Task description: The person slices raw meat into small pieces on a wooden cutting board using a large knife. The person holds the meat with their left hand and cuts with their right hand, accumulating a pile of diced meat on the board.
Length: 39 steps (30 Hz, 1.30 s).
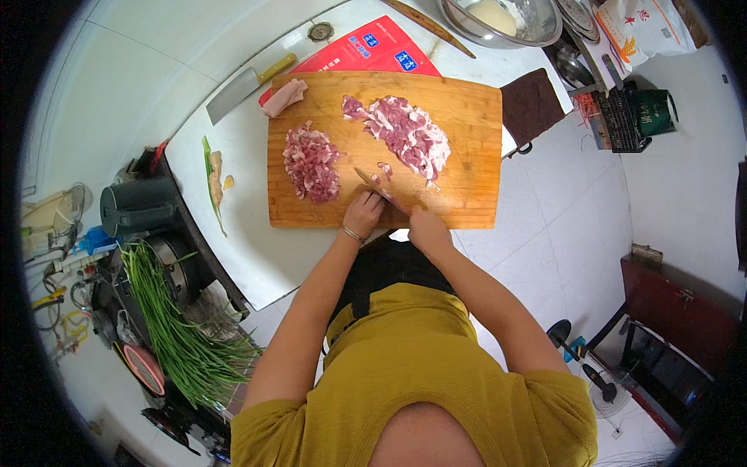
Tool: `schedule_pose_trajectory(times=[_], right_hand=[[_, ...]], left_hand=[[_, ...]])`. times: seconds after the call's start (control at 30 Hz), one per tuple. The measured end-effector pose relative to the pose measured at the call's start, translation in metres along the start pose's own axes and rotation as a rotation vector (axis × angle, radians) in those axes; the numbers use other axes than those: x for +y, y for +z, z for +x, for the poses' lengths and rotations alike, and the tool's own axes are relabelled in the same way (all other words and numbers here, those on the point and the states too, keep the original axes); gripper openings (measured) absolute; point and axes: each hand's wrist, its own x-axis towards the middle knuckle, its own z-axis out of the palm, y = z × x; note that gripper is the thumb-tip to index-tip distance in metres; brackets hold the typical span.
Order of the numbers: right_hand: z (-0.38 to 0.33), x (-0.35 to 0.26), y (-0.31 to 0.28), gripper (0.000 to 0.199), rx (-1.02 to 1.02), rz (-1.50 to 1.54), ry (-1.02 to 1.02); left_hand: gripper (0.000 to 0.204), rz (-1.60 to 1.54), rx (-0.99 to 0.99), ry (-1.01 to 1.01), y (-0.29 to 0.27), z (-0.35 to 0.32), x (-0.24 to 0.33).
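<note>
My right hand (428,229) is closed round the handle of a knife (378,185), at the near edge of a wooden cutting board (475,156). Its blade slants up and to the left over the board. Close beside the blade, my left hand (362,212) has its fingers bent and drawn together; what lies under them is hidden. Small bits of meat (384,168) lie just past the blade. Chopped meat (311,162) is heaped at the board's left, and a larger spread of sliced meat (405,132) lies toward the back right.
A pale piece of meat or skin (285,98) sits at the board's far left corner. Beyond it rests a cleaver (233,95). Ginger and a green stalk (213,175) lie left of the board. A metal bowl (537,31) stands at the back right; long green stalks (179,335) are at the left.
</note>
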Motion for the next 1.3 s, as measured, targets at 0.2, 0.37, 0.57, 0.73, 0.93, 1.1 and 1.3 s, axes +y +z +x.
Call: schedule_pose_trajectory(times=[0.2, 0.37, 0.57, 0.73, 0.93, 1.1, 1.3], right_hand=[[0.014, 0.007, -0.004, 0.013, 0.032, 0.023, -0.019], [0.028, 0.002, -0.017, 0.013, 0.078, 0.04, -0.043], [-0.01, -0.019, -0.026, 0.015, -0.054, -0.024, -0.04], [0.025, -0.033, 0.001, 0.018, -0.041, -0.03, -0.071], [-0.002, -0.004, -0.003, 0.013, -0.03, -0.025, 0.008], [-0.002, -0.009, -0.008, 0.013, -0.036, 0.008, -0.036], [0.046, -0.043, -0.008, 0.013, 0.051, -0.032, -0.078]], left_hand=[[0.021, -0.03, 0.021, -0.004, -0.006, 0.001, 0.003], [0.025, -0.076, 0.061, -0.01, -0.017, -0.001, 0.007], [0.026, -0.03, -0.023, -0.036, -0.013, -0.013, 0.002], [0.025, -0.057, -0.036, -0.024, -0.011, -0.006, 0.001], [0.021, -0.011, 0.002, -0.002, -0.008, -0.004, 0.001], [0.019, -0.052, 0.013, -0.02, -0.004, -0.007, 0.0], [0.023, -0.041, -0.015, 0.0, -0.013, -0.008, 0.002]])
